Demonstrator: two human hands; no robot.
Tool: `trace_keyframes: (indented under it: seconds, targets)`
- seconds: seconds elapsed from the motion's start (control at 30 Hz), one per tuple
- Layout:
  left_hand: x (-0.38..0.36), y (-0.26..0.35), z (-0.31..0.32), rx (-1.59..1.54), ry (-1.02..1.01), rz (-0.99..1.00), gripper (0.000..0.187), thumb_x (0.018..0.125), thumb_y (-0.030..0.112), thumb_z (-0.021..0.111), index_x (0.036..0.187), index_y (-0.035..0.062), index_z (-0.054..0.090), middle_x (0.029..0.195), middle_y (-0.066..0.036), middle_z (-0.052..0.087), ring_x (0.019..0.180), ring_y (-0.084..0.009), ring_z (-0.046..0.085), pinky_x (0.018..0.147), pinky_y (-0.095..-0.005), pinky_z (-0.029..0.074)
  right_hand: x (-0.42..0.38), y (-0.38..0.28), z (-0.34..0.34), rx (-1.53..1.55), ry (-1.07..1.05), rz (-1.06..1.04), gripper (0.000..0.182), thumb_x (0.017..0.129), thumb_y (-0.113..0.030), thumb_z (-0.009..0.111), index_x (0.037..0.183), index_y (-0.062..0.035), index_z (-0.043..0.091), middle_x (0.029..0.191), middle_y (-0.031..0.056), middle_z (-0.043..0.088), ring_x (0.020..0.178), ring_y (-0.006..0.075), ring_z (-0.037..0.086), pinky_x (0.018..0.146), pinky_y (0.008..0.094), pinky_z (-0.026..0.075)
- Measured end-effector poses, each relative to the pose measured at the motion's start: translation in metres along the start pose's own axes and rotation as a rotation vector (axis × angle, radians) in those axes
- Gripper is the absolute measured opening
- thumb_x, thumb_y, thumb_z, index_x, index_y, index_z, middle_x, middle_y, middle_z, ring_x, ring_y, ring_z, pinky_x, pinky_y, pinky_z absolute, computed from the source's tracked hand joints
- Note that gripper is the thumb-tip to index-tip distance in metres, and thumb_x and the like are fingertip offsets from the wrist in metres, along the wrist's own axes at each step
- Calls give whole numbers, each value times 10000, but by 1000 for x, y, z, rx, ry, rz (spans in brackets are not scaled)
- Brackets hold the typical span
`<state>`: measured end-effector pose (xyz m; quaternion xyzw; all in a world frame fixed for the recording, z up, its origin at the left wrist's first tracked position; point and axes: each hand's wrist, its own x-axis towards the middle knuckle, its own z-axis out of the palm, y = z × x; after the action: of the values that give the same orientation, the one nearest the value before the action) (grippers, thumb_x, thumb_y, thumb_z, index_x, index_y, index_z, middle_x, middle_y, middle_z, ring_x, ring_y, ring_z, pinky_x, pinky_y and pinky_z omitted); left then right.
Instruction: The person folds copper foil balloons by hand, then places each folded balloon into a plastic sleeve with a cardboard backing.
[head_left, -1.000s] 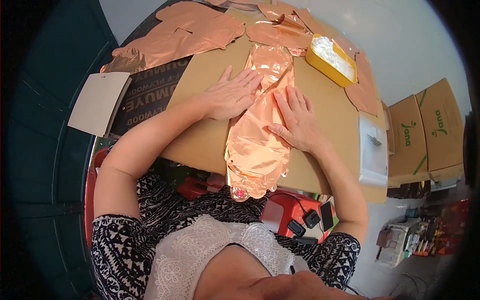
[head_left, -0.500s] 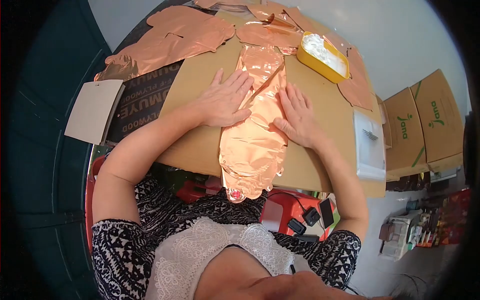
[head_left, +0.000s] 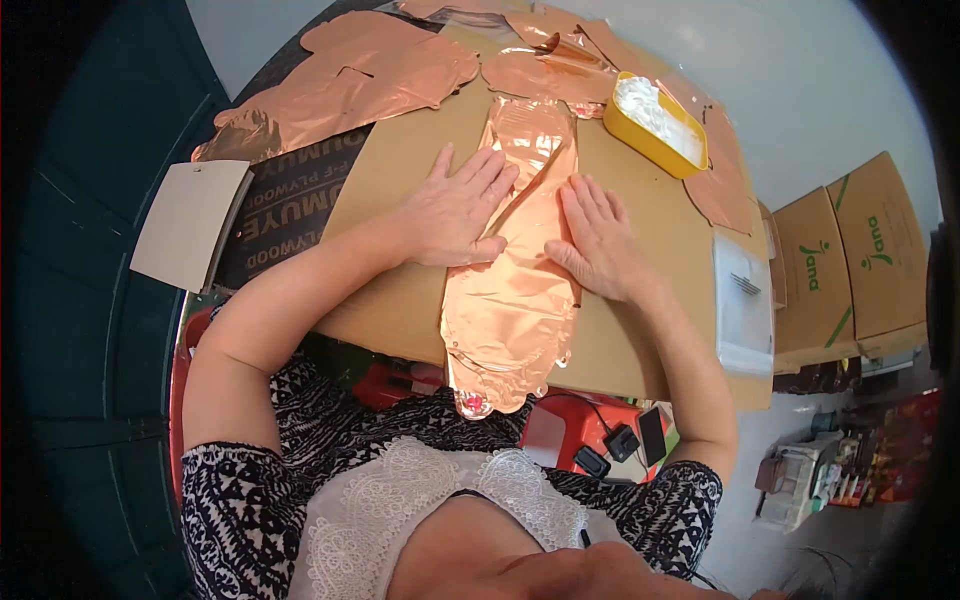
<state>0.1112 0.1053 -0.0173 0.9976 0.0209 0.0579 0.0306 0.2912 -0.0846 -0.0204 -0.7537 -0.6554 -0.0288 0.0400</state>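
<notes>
A shiny copper-coloured foil piece (head_left: 510, 310) lies lengthwise on a cardboard sheet (head_left: 385, 300), its lower end hanging past the front edge. My left hand (head_left: 460, 205) lies flat with fingers spread, its fingertips and thumb on the foil's left side. On the foil's right edge rests my right hand (head_left: 597, 238), also flat, fingers stretched out and thumb on the foil. A diagonal fold runs across the foil between both hands. Neither hand grips anything.
More copper foil pieces (head_left: 350, 75) lie at the back left and back right. A yellow tub (head_left: 655, 140) holds white material. Clear plastic packets (head_left: 742, 310) sit at the right edge. Cartons (head_left: 875, 250) stand beyond. A pale card (head_left: 190, 225) is at left.
My left hand has shifted slightly right and down over the foil. My right hand has barely moved. The whole table appears slightly lower in the view.
</notes>
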Motion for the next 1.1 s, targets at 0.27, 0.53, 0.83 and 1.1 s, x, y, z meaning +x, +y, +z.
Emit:
trace_keyframes:
  seconds: [0.27, 0.53, 0.83, 1.1]
  targets:
    - [0, -3, 5, 29, 42, 18, 822, 846, 441, 468, 1455, -62, 240, 1507, -280, 237, 1429, -385, 202, 1118, -628, 153, 72, 38, 14, -37, 77, 98, 786, 949, -612, 335, 1361, 56, 380, 1461, 254, 338, 1398, 379, 255, 1121, 523, 195]
    - [0, 0, 0, 44, 4, 16, 805, 859, 440, 453, 1454, -56, 233, 1504, -272, 241, 1428, -384, 206, 1117, -629, 170, 99, 53, 26, -53, 132, 200, 730, 952, -592, 348, 1322, 33, 419, 1455, 245, 352, 1391, 368, 273, 1119, 513, 195]
    - [0, -1, 2, 38, 16, 13, 801, 865, 441, 460, 1451, -57, 234, 1507, -272, 234, 1428, -388, 205, 1112, -639, 167, 10, 9, 13, -92, 157, -77, 737, 961, -510, 395, 1420, 61, 311, 1480, 261, 315, 1415, 381, 234, 1152, 493, 175]
    - [2, -3, 5, 17, 12, 9, 822, 872, 489, 452, 1464, -38, 235, 1511, -275, 228, 1436, -378, 184, 1107, -647, 150, -60, -42, -17, 94, 3, -195, 825, 923, -595, 389, 1430, 50, 305, 1498, 271, 274, 1414, 393, 236, 1161, 499, 171]
